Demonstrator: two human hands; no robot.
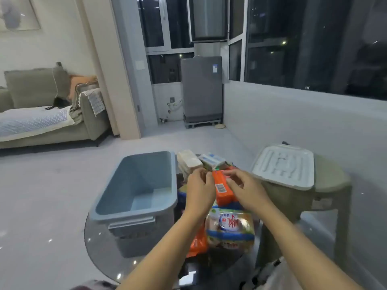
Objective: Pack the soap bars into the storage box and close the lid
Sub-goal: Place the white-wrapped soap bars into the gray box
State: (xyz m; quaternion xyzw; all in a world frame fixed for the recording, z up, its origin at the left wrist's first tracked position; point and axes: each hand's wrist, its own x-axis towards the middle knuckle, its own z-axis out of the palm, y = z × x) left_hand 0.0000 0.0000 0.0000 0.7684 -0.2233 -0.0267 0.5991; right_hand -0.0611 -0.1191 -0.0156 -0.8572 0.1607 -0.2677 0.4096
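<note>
An open blue-grey storage box [117, 208] stands on the left of a round glass table, with nothing inside. To its right lies a pile of wrapped soap bars. My left hand [200, 190] and my right hand [245, 189] both grip an orange soap pack [223, 190] from either side, above the pile. Beneath lies a yellow and blue soap pack [230, 229], and another orange pack [198, 242] shows under my left forearm. Cream bars [188, 161] and a white-blue pack [211, 160] lie at the back. The box's white lid [284, 166] rests on a stool at the right.
The glass table [100, 243] has its rim near the box's front. The grey-green stool [330, 197] stands just right of the table. A sofa [41, 114] is far left, a grey appliance [202, 91] by the windows behind. Grey floor surrounds the table.
</note>
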